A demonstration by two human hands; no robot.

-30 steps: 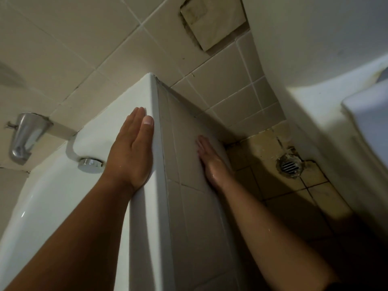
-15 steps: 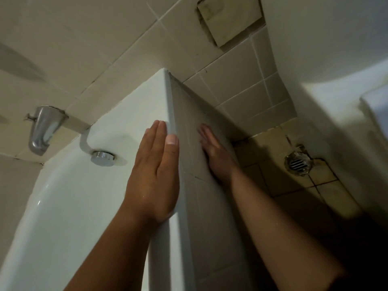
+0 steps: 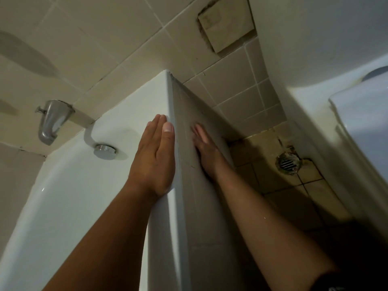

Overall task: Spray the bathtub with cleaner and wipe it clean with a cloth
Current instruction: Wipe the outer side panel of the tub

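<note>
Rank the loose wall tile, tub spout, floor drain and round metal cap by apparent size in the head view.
1. loose wall tile
2. tub spout
3. floor drain and round metal cap look about alike

Two hands are in view: one left hand (image 3: 155,160) and one right hand (image 3: 206,152). There is one white bathtub (image 3: 63,196). The metal fittings number three: one spout (image 3: 50,122) above the tub's end, one round cap (image 3: 105,151) on the tub's inner face, and one floor drain (image 3: 288,164). There is one discoloured square patch (image 3: 226,26) higher up and one large white fixture (image 3: 315,49) at the right.
</note>
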